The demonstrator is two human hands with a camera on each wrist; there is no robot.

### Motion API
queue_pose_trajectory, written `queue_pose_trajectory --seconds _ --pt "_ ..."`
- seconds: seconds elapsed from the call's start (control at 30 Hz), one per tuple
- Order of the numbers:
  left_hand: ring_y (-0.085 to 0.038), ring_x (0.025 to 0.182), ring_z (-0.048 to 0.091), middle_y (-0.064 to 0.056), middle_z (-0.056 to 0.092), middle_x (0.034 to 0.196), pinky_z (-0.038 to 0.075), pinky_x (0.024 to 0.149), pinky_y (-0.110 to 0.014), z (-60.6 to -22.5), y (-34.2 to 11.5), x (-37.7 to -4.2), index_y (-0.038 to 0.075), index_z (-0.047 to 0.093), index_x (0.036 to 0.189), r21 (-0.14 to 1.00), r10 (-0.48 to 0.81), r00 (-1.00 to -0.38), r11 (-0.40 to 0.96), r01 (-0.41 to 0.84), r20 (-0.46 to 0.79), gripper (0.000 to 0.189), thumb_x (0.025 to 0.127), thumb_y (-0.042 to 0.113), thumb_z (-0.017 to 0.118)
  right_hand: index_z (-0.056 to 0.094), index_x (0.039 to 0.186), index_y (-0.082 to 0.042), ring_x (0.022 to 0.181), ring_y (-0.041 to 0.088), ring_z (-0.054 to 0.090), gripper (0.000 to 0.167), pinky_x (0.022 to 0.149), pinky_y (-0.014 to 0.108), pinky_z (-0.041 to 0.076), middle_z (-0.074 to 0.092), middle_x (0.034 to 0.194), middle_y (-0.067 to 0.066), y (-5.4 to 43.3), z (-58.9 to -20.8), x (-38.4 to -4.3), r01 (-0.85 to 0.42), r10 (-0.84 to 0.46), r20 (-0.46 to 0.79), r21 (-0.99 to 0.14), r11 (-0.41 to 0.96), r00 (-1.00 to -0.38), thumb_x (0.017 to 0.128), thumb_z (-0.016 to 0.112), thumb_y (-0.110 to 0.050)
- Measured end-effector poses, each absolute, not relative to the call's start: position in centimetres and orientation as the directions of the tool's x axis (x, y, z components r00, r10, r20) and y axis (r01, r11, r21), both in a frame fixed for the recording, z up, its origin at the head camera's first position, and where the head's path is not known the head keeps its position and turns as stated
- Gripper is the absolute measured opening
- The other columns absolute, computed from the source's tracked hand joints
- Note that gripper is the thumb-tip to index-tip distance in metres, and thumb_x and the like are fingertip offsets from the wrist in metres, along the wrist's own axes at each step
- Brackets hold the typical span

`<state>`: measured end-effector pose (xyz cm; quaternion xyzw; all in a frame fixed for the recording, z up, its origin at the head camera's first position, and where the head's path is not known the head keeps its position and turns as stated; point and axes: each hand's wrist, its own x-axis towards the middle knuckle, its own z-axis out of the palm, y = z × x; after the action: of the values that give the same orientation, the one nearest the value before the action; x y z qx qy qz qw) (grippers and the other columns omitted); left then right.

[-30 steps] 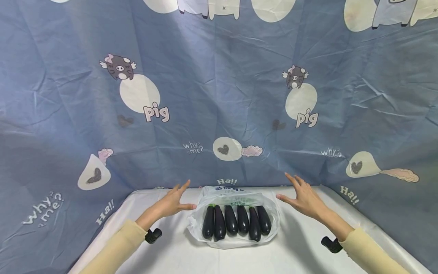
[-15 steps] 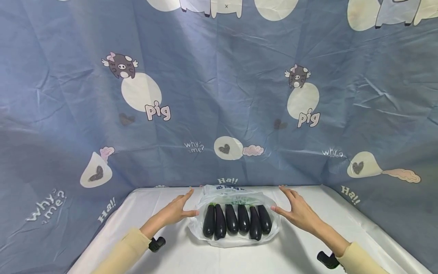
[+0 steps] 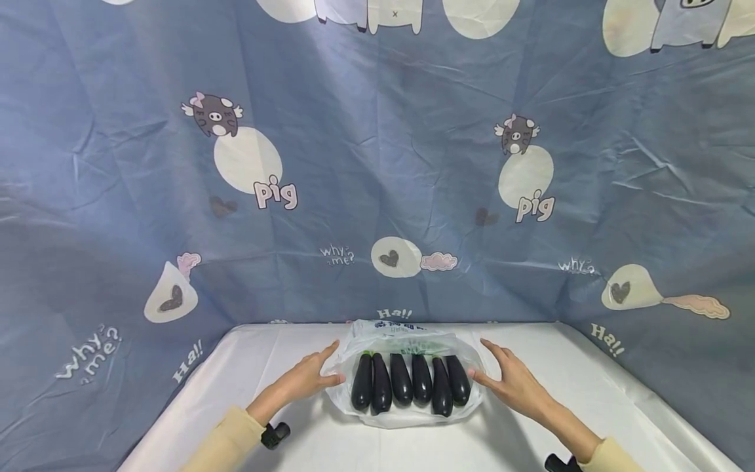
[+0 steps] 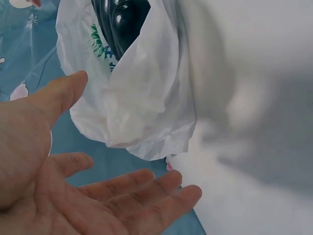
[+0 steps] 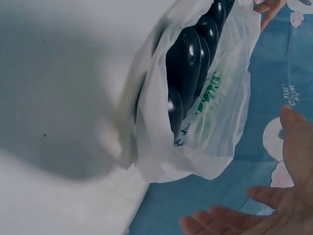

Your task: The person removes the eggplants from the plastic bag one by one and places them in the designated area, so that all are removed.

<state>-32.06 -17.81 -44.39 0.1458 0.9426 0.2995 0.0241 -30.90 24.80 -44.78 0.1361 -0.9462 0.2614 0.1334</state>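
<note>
Several dark purple eggplants (image 3: 402, 381) lie side by side in a white plastic bag (image 3: 407, 419) whose wide mouth faces up. Green and blue print shows on the bag's inside, and bits of green stem at the eggplants' far ends. At the bag's left side is my left hand (image 3: 303, 377), fingers spread and thumb tip over the bag's edge. My right hand (image 3: 514, 385) mirrors it on the other side, thumb reaching across the rim. In both wrist views the fingers are extended and hold nothing, with the bag (image 4: 142, 98) just beyond the palm.
The bag rests on a table with a white cover (image 3: 330, 452), close to its far edge. Behind it hangs a blue cloth (image 3: 330, 131) printed with pigs and words. Black wrist cameras (image 3: 274, 434) sit on both wrists.
Both hands have come down and inward, from apart from the bag to right at its two sides. The bag and the eggplants have stayed in place.
</note>
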Motion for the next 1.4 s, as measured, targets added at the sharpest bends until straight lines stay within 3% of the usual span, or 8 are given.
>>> queue_pose_trajectory --seconds 0.17,0.33,0.63,0.83,0.97,1.17,1.27,1.4 --pt "-0.046 0.129 0.045 -0.027 0.047 0.141 0.038 0.102 -0.061 -44.9 -17.8 -32.0 0.012 0.03 0.152 0.592 0.3 -0.952 0.756 0.278 0.064 0.079 0.087 0.034 0.068 0.041 0.145 -0.011 0.115 0.043 0.057 0.079 0.09 0.058 0.048 0.055 0.13 0.026 24.9 -45.4 -30.6 -0.333 -0.182 0.338 -0.473 0.816 -0.924 0.085 0.06 -0.058" --pt "-0.043 0.115 0.058 -0.031 0.051 0.136 0.046 0.095 -0.058 -45.5 -17.9 -31.6 0.009 0.031 0.151 0.625 0.321 -0.943 0.721 0.3 0.082 0.077 0.087 0.031 0.069 0.042 0.144 -0.01 0.112 0.041 0.059 0.077 0.087 0.056 0.05 0.057 0.129 0.025 25.3 -46.2 -30.3 -0.323 -0.166 0.329 -0.509 0.798 -0.929 0.085 0.062 -0.056" --pt "-0.024 0.089 0.068 -0.033 0.052 0.131 0.055 0.075 -0.042 -46.1 -17.9 -31.8 0.014 0.03 0.152 0.635 0.348 -0.925 0.683 0.36 0.151 0.074 0.089 0.027 0.066 0.044 0.143 -0.009 0.104 0.037 0.064 0.073 0.08 0.049 0.054 0.06 0.124 0.025 25.8 -47.0 -30.0 -0.272 -0.128 0.284 -0.558 0.784 -0.95 0.087 0.063 -0.051" --pt "-0.023 0.093 0.065 -0.025 0.052 0.135 0.054 0.079 -0.042 -46.7 -17.9 -31.9 0.023 0.026 0.154 0.586 0.422 -0.887 0.676 0.447 0.188 0.07 0.094 0.026 0.061 0.046 0.141 -0.01 0.096 0.028 0.067 0.068 0.074 0.041 0.055 0.061 0.121 0.024 25.9 -47.6 -29.7 -0.228 -0.105 0.235 -0.592 0.773 -0.966 0.087 0.065 -0.046" --pt "-0.027 0.1 0.062 -0.021 0.051 0.135 0.053 0.08 -0.045 -46.9 -17.7 -31.9 0.023 0.034 0.151 0.579 0.429 -0.887 0.686 0.441 0.169 0.06 0.095 0.026 0.057 0.047 0.14 -0.01 0.095 0.026 0.067 0.067 0.073 0.04 0.056 0.062 0.121 0.023 25.9 -47.7 -29.6 -0.227 -0.093 0.246 -0.6 0.767 -0.965 0.087 0.065 -0.046" --pt "-0.052 0.122 0.049 -0.028 0.032 0.15 0.039 0.094 -0.069 -47.0 -17.2 -31.7 0.026 0.041 0.147 0.547 0.361 -0.918 0.741 0.39 0.165 0.054 0.096 0.026 0.056 0.049 0.139 -0.008 0.091 0.023 0.069 0.066 0.07 0.035 0.056 0.064 0.116 0.02 25.6 -48.0 -29.6 -0.214 -0.076 0.242 -0.618 0.757 -0.967 0.087 0.066 -0.045" --pt "-0.057 0.124 0.044 -0.029 0.023 0.154 0.033 0.095 -0.074 -46.9 -17.2 -31.5 0.029 0.038 0.149 0.55 0.388 -0.913 0.739 0.39 0.126 0.055 0.096 0.026 0.055 0.049 0.139 -0.008 0.089 0.022 0.069 0.066 0.07 0.033 0.057 0.064 0.115 0.019 25.5 -48.2 -29.6 -0.203 -0.071 0.23 -0.628 0.751 -0.971 0.087 0.066 -0.044" --pt "-0.055 0.13 0.039 -0.029 0.015 0.157 0.033 0.097 -0.072 -46.8 -17.3 -31.3 0.027 0.042 0.147 0.547 0.475 -0.879 0.723 0.423 0.052 0.05 0.098 0.027 0.052 0.049 0.139 -0.009 0.089 0.022 0.07 0.064 0.069 0.033 0.056 0.065 0.113 0.017 25.3 -48.4 -29.6 -0.192 -0.06 0.223 -0.636 0.747 -0.973 0.087 0.067 -0.042"
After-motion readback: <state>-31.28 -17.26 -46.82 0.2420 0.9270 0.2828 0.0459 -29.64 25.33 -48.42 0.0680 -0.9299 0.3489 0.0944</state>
